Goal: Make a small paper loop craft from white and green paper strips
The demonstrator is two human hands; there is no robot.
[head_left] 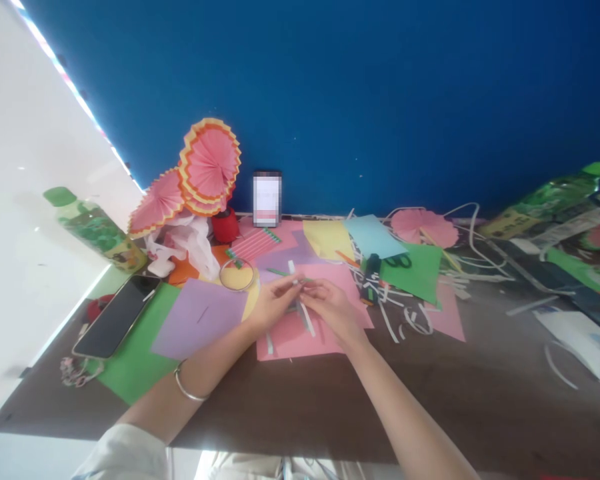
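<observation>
Over a pink paper sheet, my left hand and my right hand meet fingertip to fingertip. Both are closed around something small at a thin white paper strip, which slants down between them. The strip's upper end sticks up beyond the fingers. A thin green piece lies just past my left fingertips. What exactly each hand pinches is too small to make out. A short pale strip rests on the pink sheet below my left hand.
Left are a phone, a green bottle, pleated paper fans and a tape ring. A small screen stands behind. Right are a dark cutter, paper strips, scissors and another bottle.
</observation>
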